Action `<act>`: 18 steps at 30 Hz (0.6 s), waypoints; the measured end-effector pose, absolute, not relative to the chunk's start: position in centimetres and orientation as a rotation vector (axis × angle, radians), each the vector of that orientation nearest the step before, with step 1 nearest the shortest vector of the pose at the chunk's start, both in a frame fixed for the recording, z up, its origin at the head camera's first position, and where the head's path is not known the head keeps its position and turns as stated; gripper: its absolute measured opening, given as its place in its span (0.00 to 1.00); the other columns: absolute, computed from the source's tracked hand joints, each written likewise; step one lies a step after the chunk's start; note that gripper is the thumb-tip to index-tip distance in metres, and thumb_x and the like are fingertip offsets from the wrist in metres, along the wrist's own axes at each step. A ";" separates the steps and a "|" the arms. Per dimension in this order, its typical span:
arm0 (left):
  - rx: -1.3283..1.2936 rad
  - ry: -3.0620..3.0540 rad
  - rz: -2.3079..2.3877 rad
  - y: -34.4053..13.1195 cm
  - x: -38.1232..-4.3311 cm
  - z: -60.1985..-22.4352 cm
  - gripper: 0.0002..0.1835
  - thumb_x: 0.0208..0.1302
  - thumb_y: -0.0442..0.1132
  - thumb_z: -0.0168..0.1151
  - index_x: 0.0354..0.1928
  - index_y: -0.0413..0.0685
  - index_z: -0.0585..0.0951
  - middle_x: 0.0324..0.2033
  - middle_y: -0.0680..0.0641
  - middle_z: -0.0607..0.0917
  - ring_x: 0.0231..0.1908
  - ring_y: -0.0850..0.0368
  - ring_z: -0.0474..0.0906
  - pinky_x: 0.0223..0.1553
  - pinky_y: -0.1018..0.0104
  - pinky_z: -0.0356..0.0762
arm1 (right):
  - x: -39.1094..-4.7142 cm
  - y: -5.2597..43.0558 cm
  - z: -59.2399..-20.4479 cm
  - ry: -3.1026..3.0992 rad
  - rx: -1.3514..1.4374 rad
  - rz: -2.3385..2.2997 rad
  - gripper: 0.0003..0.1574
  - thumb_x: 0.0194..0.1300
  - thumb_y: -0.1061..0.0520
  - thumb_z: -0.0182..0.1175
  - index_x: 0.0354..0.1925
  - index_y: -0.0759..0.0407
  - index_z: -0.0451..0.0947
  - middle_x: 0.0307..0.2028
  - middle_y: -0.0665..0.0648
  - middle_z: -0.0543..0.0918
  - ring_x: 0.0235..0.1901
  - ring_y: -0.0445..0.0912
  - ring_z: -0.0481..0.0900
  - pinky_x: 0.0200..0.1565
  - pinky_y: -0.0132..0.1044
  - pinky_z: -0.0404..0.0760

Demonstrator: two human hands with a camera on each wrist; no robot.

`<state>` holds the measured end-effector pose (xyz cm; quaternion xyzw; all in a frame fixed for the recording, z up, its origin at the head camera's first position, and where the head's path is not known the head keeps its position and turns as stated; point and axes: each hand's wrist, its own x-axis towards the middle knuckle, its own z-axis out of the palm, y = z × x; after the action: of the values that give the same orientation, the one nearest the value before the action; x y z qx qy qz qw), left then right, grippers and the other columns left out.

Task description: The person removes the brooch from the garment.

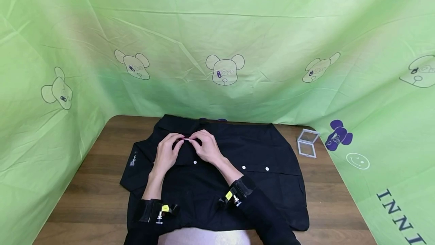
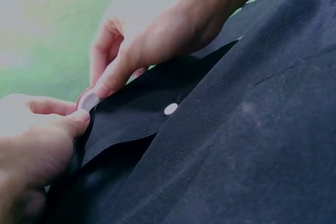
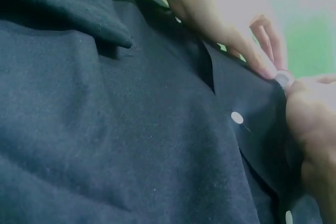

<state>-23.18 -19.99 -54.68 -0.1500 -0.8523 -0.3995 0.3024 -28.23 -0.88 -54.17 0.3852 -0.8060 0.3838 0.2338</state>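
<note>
A black shirt (image 1: 210, 188) with white buttons lies spread across the wooden table. Above its front strip, the left hand (image 1: 166, 152) and the right hand (image 1: 205, 147) meet, fingertip to fingertip. Between them they pinch a small round disc (image 2: 88, 99) with a pale face and a red rim. In the right wrist view the disc (image 3: 284, 78) is mostly covered by fingers. The edge of the shirt's strip is raised right beside the disc; whether the fingers grip the cloth too, I cannot tell. A white button (image 2: 170, 109) sits on the strip close to the hands.
An unfolded clear square case (image 1: 307, 143) lies at the table's right back corner. Green cloth (image 1: 224, 30) printed with bear heads hangs behind and along both sides. The wooden table (image 1: 91, 184) shows left and right of the shirt.
</note>
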 end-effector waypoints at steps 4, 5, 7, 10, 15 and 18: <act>-0.397 -2.258 -1.054 -20.0 -23.4 -54.8 0.10 0.64 0.31 0.72 0.47 0.39 0.89 0.46 0.44 0.88 0.46 0.51 0.82 0.47 0.51 0.80 | -28.3 -0.8 -54.3 -2.202 1.060 1.095 0.04 0.66 0.59 0.70 0.39 0.58 0.90 0.39 0.51 0.90 0.46 0.40 0.81 0.52 0.34 0.80; -0.396 -2.257 -1.051 -20.0 -23.4 -54.9 0.10 0.64 0.32 0.72 0.47 0.40 0.89 0.46 0.44 0.88 0.46 0.50 0.82 0.47 0.50 0.79 | -28.3 -0.8 -54.3 -2.205 1.063 1.098 0.04 0.66 0.59 0.70 0.39 0.58 0.90 0.39 0.51 0.90 0.47 0.39 0.81 0.53 0.34 0.79; -0.393 -2.259 -1.044 -20.0 -23.5 -54.9 0.09 0.64 0.32 0.72 0.46 0.40 0.90 0.45 0.44 0.89 0.47 0.49 0.82 0.48 0.49 0.79 | -28.4 -0.8 -54.2 -2.211 1.068 1.097 0.05 0.67 0.59 0.70 0.40 0.58 0.90 0.40 0.50 0.90 0.47 0.39 0.81 0.53 0.33 0.79; -0.388 -2.263 -1.036 -20.0 -23.5 -54.9 0.08 0.65 0.33 0.72 0.45 0.41 0.90 0.44 0.45 0.89 0.46 0.49 0.82 0.48 0.49 0.79 | -28.4 -0.7 -54.1 -2.216 1.077 1.089 0.05 0.67 0.60 0.69 0.40 0.58 0.90 0.40 0.51 0.90 0.48 0.39 0.80 0.53 0.33 0.79; -0.372 -2.286 -1.027 -20.0 -23.5 -55.0 0.07 0.65 0.34 0.71 0.44 0.43 0.90 0.43 0.46 0.89 0.45 0.50 0.82 0.46 0.49 0.80 | -28.3 -0.6 -54.0 -2.237 1.089 1.066 0.05 0.67 0.59 0.69 0.40 0.57 0.90 0.40 0.50 0.90 0.47 0.39 0.80 0.52 0.34 0.79; -0.369 -2.291 -1.018 -20.0 -23.5 -55.0 0.07 0.65 0.35 0.71 0.44 0.43 0.90 0.43 0.46 0.89 0.45 0.50 0.82 0.46 0.49 0.80 | -28.3 -0.5 -53.8 -2.267 1.089 1.052 0.05 0.68 0.58 0.69 0.41 0.56 0.90 0.40 0.49 0.90 0.47 0.39 0.80 0.52 0.35 0.80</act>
<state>-23.48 -19.99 -54.96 -0.1390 -0.8626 -0.3833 0.2993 -28.31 -0.52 -53.80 0.3910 -0.8138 0.3775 0.2060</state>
